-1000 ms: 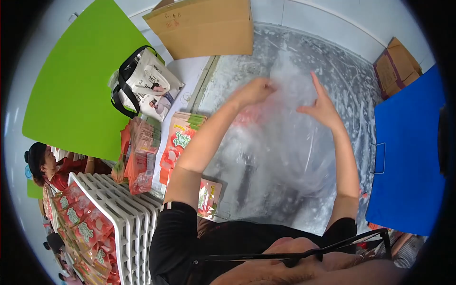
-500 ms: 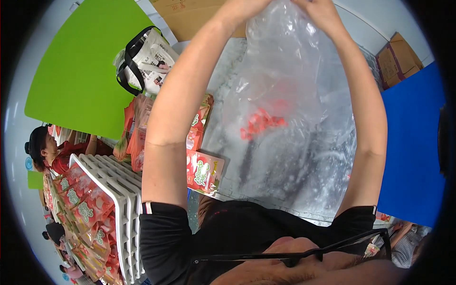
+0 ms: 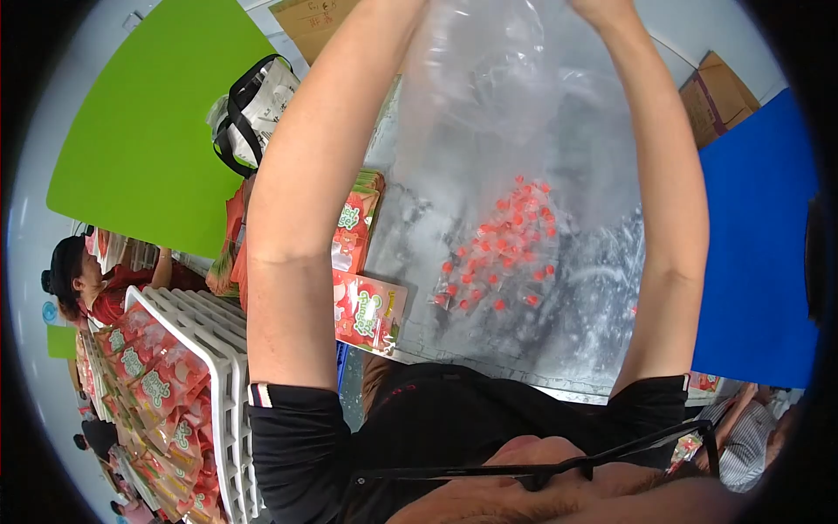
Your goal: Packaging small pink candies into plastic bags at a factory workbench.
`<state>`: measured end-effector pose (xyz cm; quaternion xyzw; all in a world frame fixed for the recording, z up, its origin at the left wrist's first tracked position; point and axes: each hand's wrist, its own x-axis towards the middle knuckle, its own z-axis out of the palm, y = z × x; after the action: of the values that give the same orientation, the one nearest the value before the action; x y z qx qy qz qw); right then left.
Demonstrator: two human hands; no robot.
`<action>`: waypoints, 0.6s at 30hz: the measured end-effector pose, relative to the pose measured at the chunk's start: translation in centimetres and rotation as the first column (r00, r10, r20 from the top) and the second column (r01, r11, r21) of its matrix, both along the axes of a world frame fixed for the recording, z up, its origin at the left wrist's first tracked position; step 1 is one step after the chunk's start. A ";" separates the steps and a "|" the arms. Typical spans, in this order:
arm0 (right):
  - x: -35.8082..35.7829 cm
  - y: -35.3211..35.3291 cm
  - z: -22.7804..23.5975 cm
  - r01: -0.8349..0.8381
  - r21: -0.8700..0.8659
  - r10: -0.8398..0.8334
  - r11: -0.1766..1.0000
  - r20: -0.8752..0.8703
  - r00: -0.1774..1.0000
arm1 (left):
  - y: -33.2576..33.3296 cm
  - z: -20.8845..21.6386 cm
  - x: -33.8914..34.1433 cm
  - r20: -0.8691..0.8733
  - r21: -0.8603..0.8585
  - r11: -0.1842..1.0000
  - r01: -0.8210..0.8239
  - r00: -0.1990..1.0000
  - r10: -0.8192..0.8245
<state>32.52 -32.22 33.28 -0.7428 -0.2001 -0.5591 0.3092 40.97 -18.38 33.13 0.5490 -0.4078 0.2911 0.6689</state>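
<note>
A large clear plastic bag [image 3: 489, 113] hangs upended over the grey tabletop [image 3: 410, 262], blurred by motion. Small red sweets [image 3: 502, 253], each in a clear wrapper, lie in a loose pile below it. My right hand [image 3: 602, 9] is at the upper edge, closed at the bag's right side, its fingertips cut off. Of my left arm [image 3: 305, 192] only the forearm and wrist show; the hand is past the upper edge. Near that arm lie a stack of red printed pouches [image 3: 356, 218] and a single flat pouch [image 3: 371, 310].
Stacked white crates [image 3: 223, 375] stand on the left, the top one full of red pouches [image 3: 157, 384]. A tote bag [image 3: 262, 109] rests by a green panel [image 3: 148, 113]. On the right are a blue panel [image 3: 755, 244] and a cardboard box [image 3: 720, 100]. A co-worker [image 3: 96, 279] is at far left.
Both arms have risen, lifting the bag upward. The red sweets, bunched inside its lower part before, now lie spread on the tabletop. My left hand has passed out of the picture.
</note>
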 end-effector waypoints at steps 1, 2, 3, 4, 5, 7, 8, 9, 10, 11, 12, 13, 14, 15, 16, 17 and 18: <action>-0.5 1.0 -0.9 -0.012 0.010 0.014 1.000 -0.174 0.985 | 0.3 0.3 0.2 -0.053 -0.129 0.986 0.104 0.992 -0.112; -0.5 2.0 -1.8 -0.025 0.021 0.031 0.999 -0.342 0.939 | 0.8 0.4 0.4 -0.055 -0.128 0.987 0.093 0.993 -0.100; -0.5 2.7 -2.3 -0.020 0.021 0.026 1.000 -0.341 0.940 | 0.8 0.8 0.3 -0.043 -0.140 0.960 0.244 0.967 -0.252; -0.2 3.4 -2.9 -0.247 0.088 0.262 0.965 -0.289 0.921 | 0.8 1.3 0.0 -0.027 -0.149 0.909 0.388 0.918 -0.396; 0.0 3.8 -3.6 -0.466 0.139 0.487 0.874 -0.222 0.845 | 1.0 1.5 -0.3 -0.024 -0.149 0.909 0.388 0.918 -0.396; 2.7 1.6 -5.5 -0.407 0.132 0.423 0.904 -0.417 0.805 | 0.6 1.7 -2.7 -0.145 -0.262 0.791 0.553 0.788 -0.598; 3.8 1.0 -5.8 -0.370 0.112 0.361 0.922 -0.594 0.719 | 1.3 2.5 -4.1 -0.146 -0.256 0.791 0.556 0.786 -0.600; 3.2 1.4 -5.7 -0.374 0.113 0.364 0.921 -0.593 0.718 | 2.9 3.7 -5.8 -0.381 -0.472 0.701 0.534 0.593 -0.709; 2.3 1.6 -5.9 -0.426 0.219 0.479 0.878 -0.422 0.770 | 4.2 4.3 -6.9 -0.528 -0.663 0.616 0.426 0.317 -0.788; 1.5 1.9 -5.5 -0.495 0.301 0.565 0.815 -0.224 0.794 | 5.6 4.2 -7.9 -0.524 -0.660 0.618 0.427 0.327 -0.786; 2.3 1.2 -5.5 -0.492 0.302 0.561 0.817 -0.219 0.798 | 6.2 3.5 -8.3 -0.390 -0.694 0.445 0.566 0.223 -0.893; 3.7 0.2 -5.5 -0.452 0.299 0.518 0.840 -0.196 0.833 | 6.5 2.7 -8.4 -0.254 -0.695 0.247 0.675 0.091 -0.963; 4.6 0.0 -5.4 -0.420 0.298 0.481 0.857 -0.172 0.860 | 6.8 1.9 -8.4 -0.256 -0.691 0.251 0.678 0.095 -0.962; 3.7 0.9 -4.8 -0.427 0.298 0.488 0.854 -0.169 0.857 | 7.5 0.9 -8.1 -0.491 -0.450 0.586 0.674 0.360 -0.793; 1.7 2.4 -3.5 -0.507 0.222 0.542 0.833 -0.139 0.829 | 8.3 -0.1 -8.0 -0.615 -0.133 0.822 0.554 0.604 -0.507; 0.4 2.7 -2.8 -0.563 0.143 0.578 0.814 -0.113 0.808 | 8.4 -0.8 -7.8 -0.609 0.210 0.909 0.361 0.775 -0.167; 0.8 2.2 -3.0 -0.554 0.145 0.570 0.819 -0.109 0.814 | 8.6 -1.3 -7.7 -0.608 0.214 0.904 0.370 0.775 -0.173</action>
<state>33.28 -30.00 30.27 -0.6720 -0.3573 -0.3960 0.5137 33.22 -9.82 31.84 0.6467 -0.3041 -0.0602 0.6969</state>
